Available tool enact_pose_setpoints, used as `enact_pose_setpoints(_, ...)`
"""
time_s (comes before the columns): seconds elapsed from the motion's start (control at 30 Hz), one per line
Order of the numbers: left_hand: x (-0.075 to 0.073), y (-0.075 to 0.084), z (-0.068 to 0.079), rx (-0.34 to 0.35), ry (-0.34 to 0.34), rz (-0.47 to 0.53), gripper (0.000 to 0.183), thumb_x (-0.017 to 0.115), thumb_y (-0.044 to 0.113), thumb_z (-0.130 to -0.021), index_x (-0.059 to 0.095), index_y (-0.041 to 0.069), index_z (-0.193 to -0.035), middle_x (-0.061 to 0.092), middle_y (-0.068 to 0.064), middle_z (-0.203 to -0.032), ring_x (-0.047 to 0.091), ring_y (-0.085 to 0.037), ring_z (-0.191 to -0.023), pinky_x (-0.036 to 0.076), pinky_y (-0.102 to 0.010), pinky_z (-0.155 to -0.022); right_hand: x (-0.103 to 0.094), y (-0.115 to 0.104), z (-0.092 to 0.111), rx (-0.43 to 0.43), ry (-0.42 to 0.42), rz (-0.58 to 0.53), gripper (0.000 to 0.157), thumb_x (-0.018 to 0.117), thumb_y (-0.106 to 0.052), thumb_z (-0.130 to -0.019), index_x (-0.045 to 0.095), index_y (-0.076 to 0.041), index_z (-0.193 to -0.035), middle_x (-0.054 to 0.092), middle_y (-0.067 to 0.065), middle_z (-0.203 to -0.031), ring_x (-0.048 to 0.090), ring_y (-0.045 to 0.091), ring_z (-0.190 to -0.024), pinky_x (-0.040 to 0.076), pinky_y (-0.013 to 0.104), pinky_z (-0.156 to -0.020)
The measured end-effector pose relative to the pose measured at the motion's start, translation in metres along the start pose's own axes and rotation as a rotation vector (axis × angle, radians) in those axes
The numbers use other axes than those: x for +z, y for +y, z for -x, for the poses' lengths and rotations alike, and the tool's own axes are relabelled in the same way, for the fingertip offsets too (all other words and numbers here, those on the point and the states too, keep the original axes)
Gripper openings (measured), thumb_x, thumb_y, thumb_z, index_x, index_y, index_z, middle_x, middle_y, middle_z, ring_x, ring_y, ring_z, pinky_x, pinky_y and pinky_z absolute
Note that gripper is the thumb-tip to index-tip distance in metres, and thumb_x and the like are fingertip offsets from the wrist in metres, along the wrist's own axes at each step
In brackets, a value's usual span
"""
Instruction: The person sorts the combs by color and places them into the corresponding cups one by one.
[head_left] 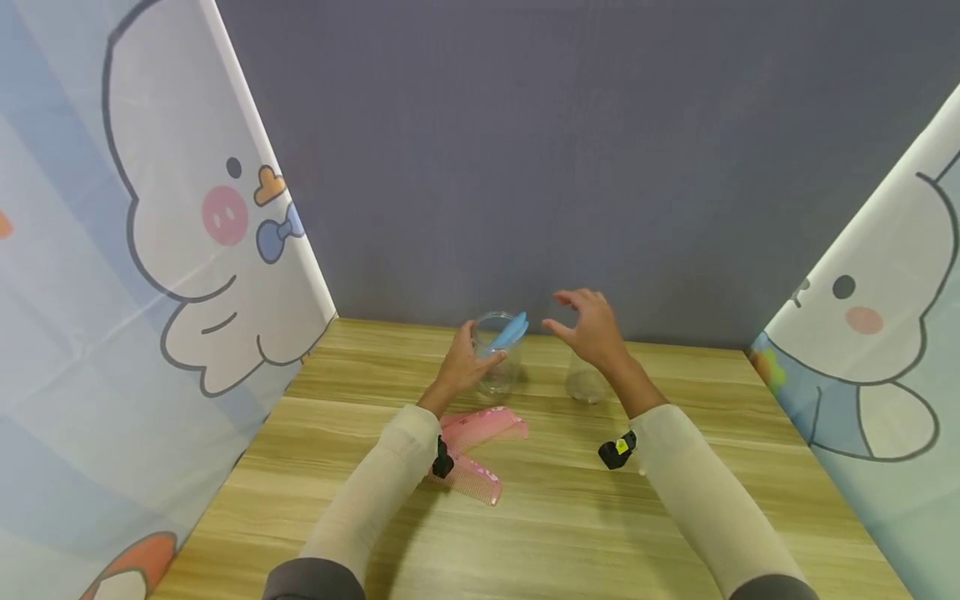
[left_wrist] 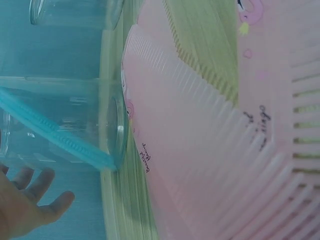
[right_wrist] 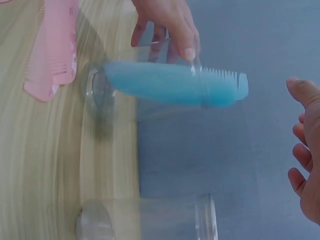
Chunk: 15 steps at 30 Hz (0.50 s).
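My left hand (head_left: 459, 367) holds a clear jar (head_left: 498, 382) by its left side, thumb in front and fingers behind. Blue combs (right_wrist: 170, 85) lean inside that jar, their ends sticking out past the rim. Above and behind a second clear jar (head_left: 585, 386), my right hand (head_left: 596, 332) is raised with thumb and fingers spread apart, holding nothing. My right forearm partly covers this second jar in the head view. Several pink combs (head_left: 483, 429) lie overlapping on the table near my left wrist, partly hidden by the sleeve.
The wood-grain table (head_left: 570, 525) ends at a plain grey wall (head_left: 525, 167) just behind the two jars. Cartoon-printed panels stand along the left (head_left: 172, 275) and right (head_left: 885, 333) sides.
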<state>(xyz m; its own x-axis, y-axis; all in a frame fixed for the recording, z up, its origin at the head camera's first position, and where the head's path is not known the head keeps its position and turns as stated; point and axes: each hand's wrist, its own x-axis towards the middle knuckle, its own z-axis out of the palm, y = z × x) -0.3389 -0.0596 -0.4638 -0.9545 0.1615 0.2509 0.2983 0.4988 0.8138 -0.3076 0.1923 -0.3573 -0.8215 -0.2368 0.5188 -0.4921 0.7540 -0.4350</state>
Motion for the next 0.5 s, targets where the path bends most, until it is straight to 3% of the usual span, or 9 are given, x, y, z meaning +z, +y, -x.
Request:
enact_pose_setpoints(0.27, -0.002, -0.003, 0.000, -0.004, -0.026, 0.029, 0.097, 0.074, 0.045, -0.089, 0.022, 0.002, -0.158, 0.038, -0.025, -0.153, 0.047, -0.041, -0.136, 0.044, -0.056, -0.110, -0.006, 0.016, 0.011, 0.055, -0.027, -0.030, 0.050, 0.076, -0.027, -0.093, 0.063, -0.001, -0.134, 0.064, 0.020, -0.127, 0.057, 0.041, -0.112, 0.046, 0.056, -0.096)
enact_pose_setpoints(0.5, -0.010, 0.004, 0.001, 0.007, -0.114, -0.012, 0.107, 0.073, 0.043, -0.091, 0.005, -0.001, -0.161, 0.019, -0.029, -0.163, 0.030, -0.046, -0.149, 0.034, -0.058, -0.118, -0.019, 0.034, 0.019, 0.137, -0.065, -0.067, 0.057, 0.072, -0.034, -0.096, 0.057, -0.005, -0.142, 0.057, 0.022, -0.136, 0.055, 0.044, -0.118, 0.045, 0.059, -0.099)
